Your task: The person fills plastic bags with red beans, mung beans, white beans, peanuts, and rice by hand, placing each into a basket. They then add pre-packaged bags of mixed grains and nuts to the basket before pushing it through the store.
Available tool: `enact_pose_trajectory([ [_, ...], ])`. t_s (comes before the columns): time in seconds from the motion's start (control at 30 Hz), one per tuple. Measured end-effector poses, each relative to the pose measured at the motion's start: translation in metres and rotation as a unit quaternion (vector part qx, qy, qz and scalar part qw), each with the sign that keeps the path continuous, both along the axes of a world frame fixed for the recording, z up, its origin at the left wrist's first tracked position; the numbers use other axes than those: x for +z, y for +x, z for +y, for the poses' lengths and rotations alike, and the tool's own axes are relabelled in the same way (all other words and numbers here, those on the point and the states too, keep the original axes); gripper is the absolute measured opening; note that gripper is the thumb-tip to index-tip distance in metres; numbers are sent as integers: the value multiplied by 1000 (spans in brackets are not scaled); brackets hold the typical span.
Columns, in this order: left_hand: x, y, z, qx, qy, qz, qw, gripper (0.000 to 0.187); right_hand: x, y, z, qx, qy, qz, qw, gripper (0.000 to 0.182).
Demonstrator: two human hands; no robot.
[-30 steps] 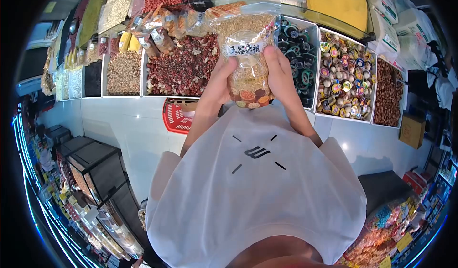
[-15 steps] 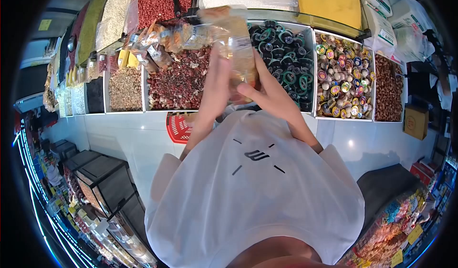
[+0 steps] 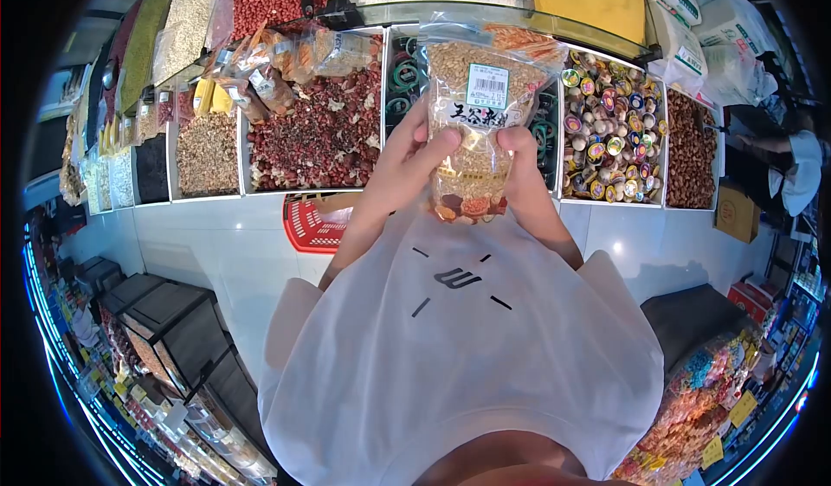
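Note:
Upright before my chest is a clear plastic bag of grain [image 3: 472, 157], with a barcode label and dark printed characters on its front. My left hand [image 3: 411, 161] grips its left side, thumb on the front and fingers partly hidden behind. On the right side my right hand [image 3: 525, 170] holds it the same way, thumb pressed to the front. Behind the bag, a bin of dark, green-rimmed packs [image 3: 405, 79] is mostly covered. Left of the hands lies a bin of dark red dried goods [image 3: 316, 144], with several filled plastic bags [image 3: 275, 88] along its back edge.
A bin of small round-lidded packs [image 3: 613, 131] and a bin of brown dried goods [image 3: 691, 153] stand at the right. A red basket [image 3: 307, 226] sits on the floor below the counter. At the far right is another person [image 3: 801, 170] near a cardboard box [image 3: 736, 213].
The bag of grain was blurred and angled; now its labelled front faces me and it sits slightly right. My hands have shifted on it, both thumbs now on the front.

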State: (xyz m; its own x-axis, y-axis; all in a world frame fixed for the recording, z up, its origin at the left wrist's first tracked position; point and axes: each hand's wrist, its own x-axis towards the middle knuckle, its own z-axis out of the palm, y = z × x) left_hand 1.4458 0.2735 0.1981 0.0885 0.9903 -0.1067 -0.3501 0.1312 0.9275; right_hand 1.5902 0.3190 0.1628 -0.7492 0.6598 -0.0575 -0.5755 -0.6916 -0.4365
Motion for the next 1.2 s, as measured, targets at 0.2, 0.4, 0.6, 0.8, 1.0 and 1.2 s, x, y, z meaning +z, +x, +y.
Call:
enact_pose_trajectory([
  [0.2,0,0,-1,6,-4,-11,1000,49,-6,-2,0,-7,-21,-10,1000,60],
  [0.4,4,0,-2,11,-14,0,1000,47,-10,-2,2,-10,-25,1,1000,62],
  [0.6,1,-1,-3,13,-48,14,999,47,-7,-4,3,26,-26,36,999,64],
  [0.8,3,2,-4,22,-43,19,999,59,0,-2,3,-6,-7,-37,999,66],
  [1.0,-1,0,-4,8,117,331,936,92,10,-17,7,-143,95,-279,945,58],
  [1.2,-62,-20,2,83,-11,70,994,63,-4,-29,11,-39,453,-390,800,68],
])
